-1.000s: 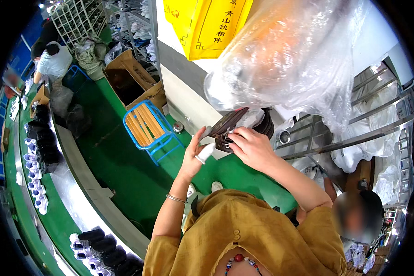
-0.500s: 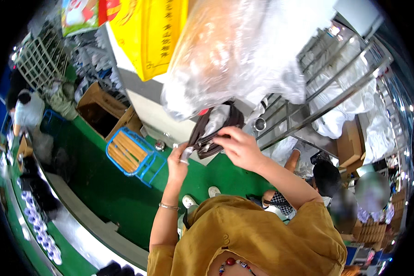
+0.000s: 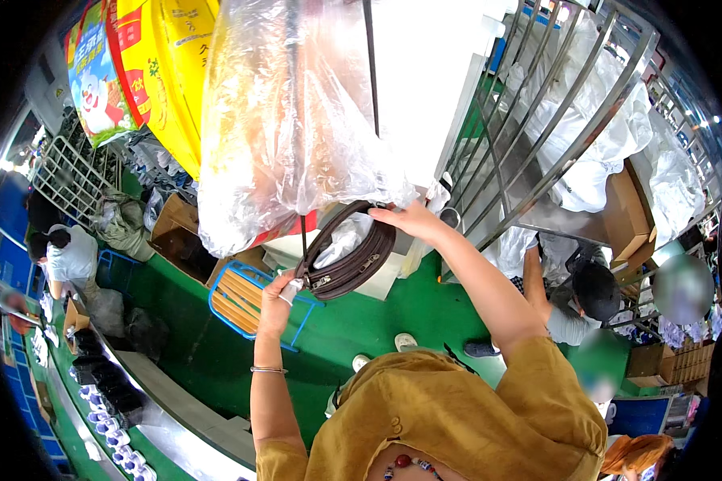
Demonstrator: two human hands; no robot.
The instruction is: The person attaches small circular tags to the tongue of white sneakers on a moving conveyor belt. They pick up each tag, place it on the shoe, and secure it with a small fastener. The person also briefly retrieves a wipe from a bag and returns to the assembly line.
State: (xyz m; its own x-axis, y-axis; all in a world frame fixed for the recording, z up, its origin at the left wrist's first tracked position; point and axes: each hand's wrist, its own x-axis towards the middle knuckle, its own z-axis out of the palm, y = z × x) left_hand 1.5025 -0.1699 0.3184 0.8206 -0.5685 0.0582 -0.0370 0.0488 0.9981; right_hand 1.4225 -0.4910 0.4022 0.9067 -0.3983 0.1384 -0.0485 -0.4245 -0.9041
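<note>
A dark brown zippered bag (image 3: pixel 367 268) hangs in front of me with its mouth spread wide. White crumpled material (image 3: pixel 346 240) shows inside it. My left hand (image 3: pixel 276 303) is closed on the bag's left end, with a small white scrap (image 3: pixel 291 290) at its fingers. At the upper right rim, my right hand (image 3: pixel 413 221) grips the bag's edge between thumb and fingers. A thin dark strap (image 3: pixel 300 136) runs up from the bag's left side, across a large clear plastic bag (image 3: pixel 289 176) hanging just above.
Yellow printed bags (image 3: pixel 164 80) hang at the upper left. A metal rack (image 3: pixel 529 168) with white plastic sacks stands to the right, a person (image 3: pixel 590 301) low beside it. A blue-framed slatted chair (image 3: pixel 241 297) stands on the green floor; a work line (image 3: pixel 160 413) curves along the left.
The bag's mouth has spread wider, and my right hand has gone from its front opening to its upper right rim. My left hand keeps its hold. The whole view has shifted.
</note>
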